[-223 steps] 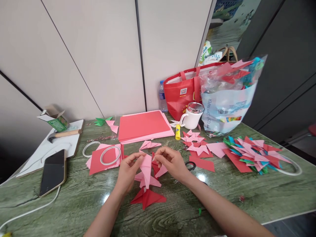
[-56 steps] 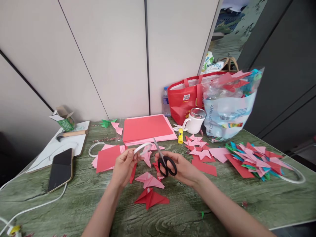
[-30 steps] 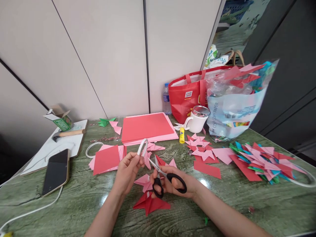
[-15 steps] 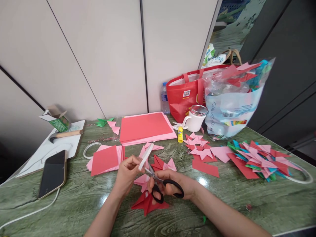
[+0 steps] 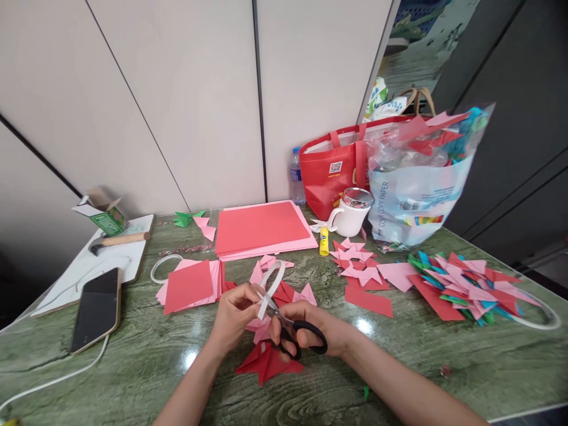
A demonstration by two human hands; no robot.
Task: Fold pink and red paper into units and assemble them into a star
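My left hand [image 5: 238, 310] pinches a thin roll of white tape [image 5: 283, 271], its ring standing tilted above the fingers. A short tape end hangs down by the fingertips. My right hand [image 5: 313, 322] has its fingers through the black handles of the scissors [image 5: 316, 336]. The blades point up and left and meet the tape just beside my left fingers; whether they have cut it I cannot tell. Under the hands lies a red folded-paper piece [image 5: 266, 365] with a small white patch. Pink and red folded pieces [image 5: 306, 294] lie just beyond.
Left are a phone [image 5: 96, 310], a hammer [image 5: 119, 238] and square paper [image 5: 189, 288]. Behind lie large paper sheets [image 5: 261, 228]. A glue stick [image 5: 323, 242], lidded mug [image 5: 352, 216], red bag [image 5: 326, 171] and plastic paper bag [image 5: 417, 201] stand right, near heaped folded paper [image 5: 470, 287].
The tape roll has turned from edge-on to showing its ring. The scissor handles have come closer together, and the blades are now at the tape end.
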